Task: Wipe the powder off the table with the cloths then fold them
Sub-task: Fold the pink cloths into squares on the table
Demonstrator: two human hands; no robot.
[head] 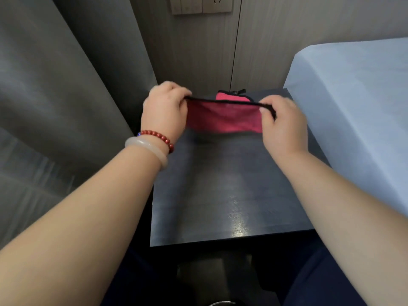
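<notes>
My left hand and right hand each pinch one top corner of the pink cloth, stretched taut above the far end of the table. Folding appears under way; next, bring the corners together evenly. The cloth is black-edged; a second pink cloth lies behind it.

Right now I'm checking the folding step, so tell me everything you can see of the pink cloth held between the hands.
The pink cloth is deep pink with a thin black trimmed edge and looks like soft, slightly textured fabric. It is stretched taut between the left hand and the right hand, each pinching a top corner. It hangs as a short wide panel, apparently doubled over, its lower edge at or just above the dark table. A second pink cloth lies behind it.
</notes>
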